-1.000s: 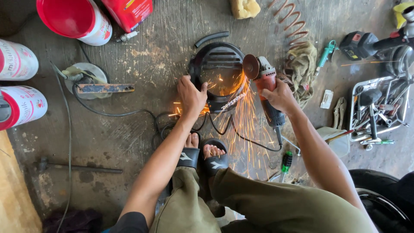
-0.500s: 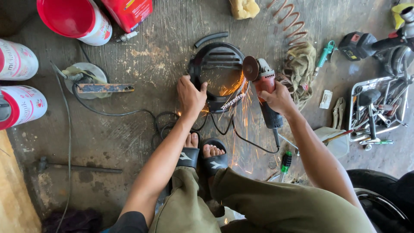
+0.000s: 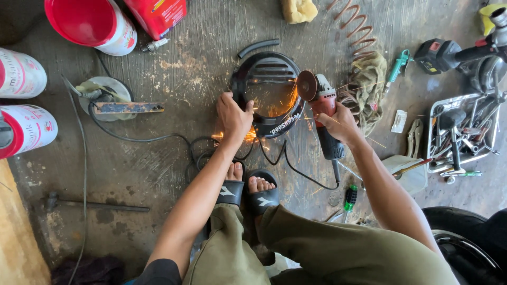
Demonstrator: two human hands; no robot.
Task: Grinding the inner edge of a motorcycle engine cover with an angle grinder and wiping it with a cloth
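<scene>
A black round plastic cover [image 3: 268, 67] with slotted vents lies on the concrete floor in front of my feet. My left hand [image 3: 232, 117] presses on its left rim and holds it down. My right hand [image 3: 339, 124] grips a red angle grinder [image 3: 323, 113] by its body. The grinder's disc [image 3: 306, 86] touches the cover's right edge, and orange sparks spray down and left across the cover and floor. The grinder's black cord [image 3: 296, 171] loops over the floor toward my sandalled feet [image 3: 248, 190].
A red bucket [image 3: 90, 24], a red can and two white-and-red cans [image 3: 24, 129] stand at the left. A metal bar [image 3: 129, 107] rests on a round disc. A tool tray [image 3: 462, 134], rag [image 3: 369, 84], coiled hose and screwdrivers [image 3: 349, 198] lie at the right. A tyre [image 3: 470, 232] is at lower right.
The spark spray has thinned and shifted from below the cover to its right rim. The grinder has stayed at the cover's right edge; my left hand has kept its hold.
</scene>
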